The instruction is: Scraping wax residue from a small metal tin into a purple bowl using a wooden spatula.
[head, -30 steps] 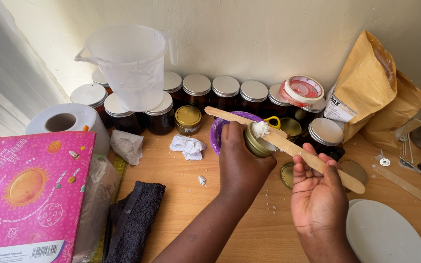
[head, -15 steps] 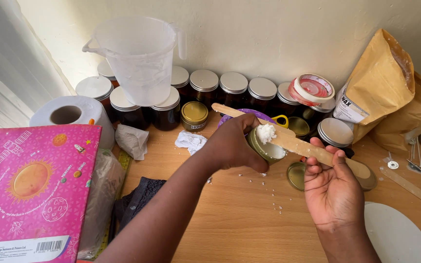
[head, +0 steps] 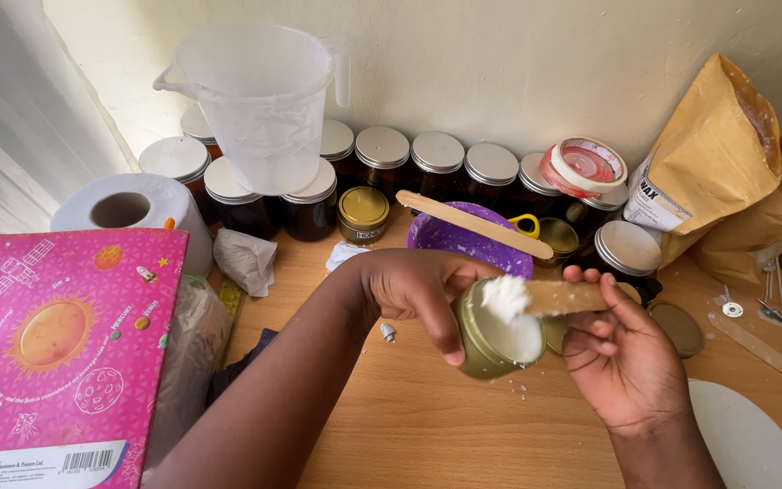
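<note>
Head view: the left hand grips a small gold tin, now tipped on its side toward the camera. The right hand pinches a wooden stick, its waxy tip inside the tin's mouth, closer than before. Behind, a purple bowl holds another stick.

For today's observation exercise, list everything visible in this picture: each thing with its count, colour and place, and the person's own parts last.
Small tin: one, gold, left hand.
Wooden stick: one, tan, white wax on tip, right hand.
Purple bowl: one, behind tin, second stick across it.
Jars: about a dozen, dark, silver lids, along wall.
Measuring jug: one, clear, on jars.
Paper bag: one, brown, right.
Tissue roll: one, white, left.
Pink box: one, front left.
Left hand: holds tin.
Right hand: holds stick.
</note>
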